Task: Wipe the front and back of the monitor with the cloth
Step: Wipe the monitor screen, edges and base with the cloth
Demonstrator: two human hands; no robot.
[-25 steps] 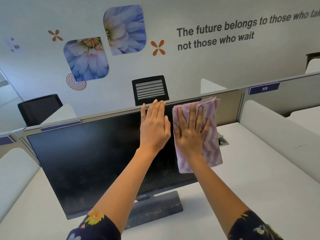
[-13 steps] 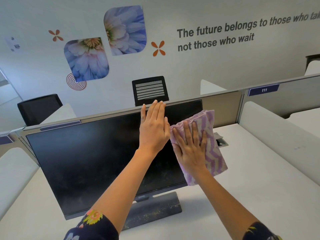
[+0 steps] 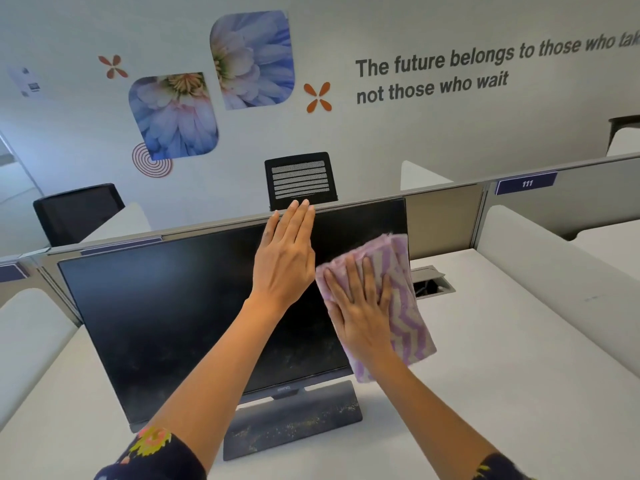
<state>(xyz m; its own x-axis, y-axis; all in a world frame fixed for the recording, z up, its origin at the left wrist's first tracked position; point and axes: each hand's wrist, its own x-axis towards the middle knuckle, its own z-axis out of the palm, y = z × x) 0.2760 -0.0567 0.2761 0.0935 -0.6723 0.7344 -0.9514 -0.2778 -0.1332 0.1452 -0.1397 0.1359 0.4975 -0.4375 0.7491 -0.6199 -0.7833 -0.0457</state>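
The monitor [image 3: 173,323] stands on the desk [image 3: 502,393], screen facing the person, long axis left-right. The right hand [image 3: 360,317] presses the folded cloth [image 3: 405,306] flat, fingers spread, against its right edge. The left hand [image 3: 284,258] lies open, flat near its top edge.

Office, desk partitions [image 3: 446,216], numbered label [image 3: 526,183], wall slogan [image 3: 450,71]

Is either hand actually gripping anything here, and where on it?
Neither grips. The right hand presses the cloth flat against the monitor screen, palm on the cloth's left part; the left hand rests open near the monitor's top edge.
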